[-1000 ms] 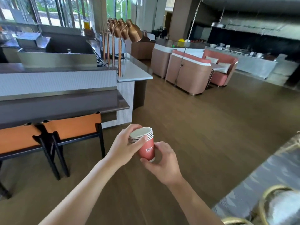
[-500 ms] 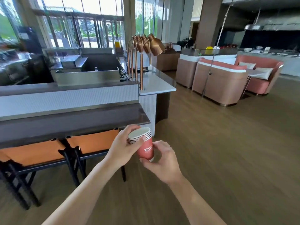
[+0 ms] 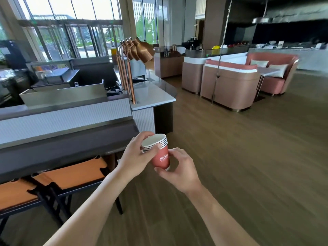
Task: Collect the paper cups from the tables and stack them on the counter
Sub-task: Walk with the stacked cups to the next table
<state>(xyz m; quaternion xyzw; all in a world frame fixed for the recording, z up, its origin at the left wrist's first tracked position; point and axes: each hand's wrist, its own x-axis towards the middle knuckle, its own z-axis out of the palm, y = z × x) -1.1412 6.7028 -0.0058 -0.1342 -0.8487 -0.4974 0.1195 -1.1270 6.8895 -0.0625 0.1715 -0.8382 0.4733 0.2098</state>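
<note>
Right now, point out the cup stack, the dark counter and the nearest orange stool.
cup stack [image 3: 161, 158]: head view, red side wall by the logo.
dark counter [image 3: 71, 144]: head view, bare top surface.
orange stool [image 3: 74, 173]: head view, seat cushion.

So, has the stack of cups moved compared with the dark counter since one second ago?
Yes. The stack of cups, held by both hands, is now beside the end of the dark counter; earlier it was farther right of it, over the floor.

My left hand [image 3: 136, 153] hides the near rims of the cups [image 3: 159, 153]; my right hand [image 3: 179, 170] covers their base. Stools [image 3: 67, 176] run off the left edge. Far counter items are too blurred to name.
</note>
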